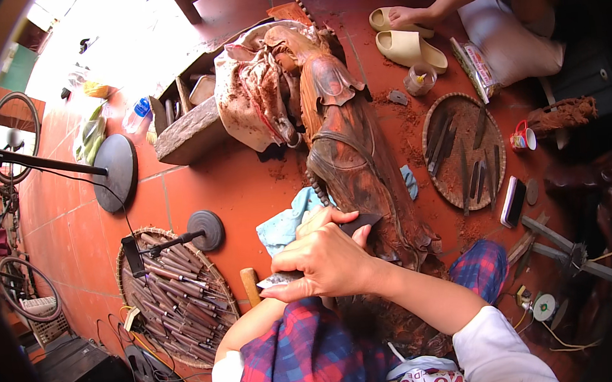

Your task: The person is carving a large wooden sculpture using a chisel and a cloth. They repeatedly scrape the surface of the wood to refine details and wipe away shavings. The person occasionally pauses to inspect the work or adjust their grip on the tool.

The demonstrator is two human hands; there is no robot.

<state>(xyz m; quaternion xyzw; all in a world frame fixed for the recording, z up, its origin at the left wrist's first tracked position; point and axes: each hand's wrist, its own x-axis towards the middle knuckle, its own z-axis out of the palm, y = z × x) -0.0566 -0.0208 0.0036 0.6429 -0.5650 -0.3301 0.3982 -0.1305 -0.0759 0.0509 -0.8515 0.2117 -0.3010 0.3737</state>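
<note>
A carved wooden statue (345, 145) of a robed, hooded figure lies on its back, its head away from me, its base toward my lap. Over its lower robe my hands are close together. My right hand (332, 260) is closed, and a silvery, pointed piece (280, 280) sticks out at its left side. Mostly hidden behind it, my left hand (319, 220) has its fingers bent against the statue's edge. A dark flat piece (362, 222) shows beside the fingertips; which hand holds it is unclear. A light blue cloth (283, 222) lies beside the hands.
A round basket of carving tools (175, 299) stands at left, near a wooden mallet (249, 286). Dark sticks lie in a woven tray (444, 181) at right, beside a phone (512, 203). Stained cloth (246, 89) pads the statue's head. Another person's foot (407, 17) rests by slippers (409, 47).
</note>
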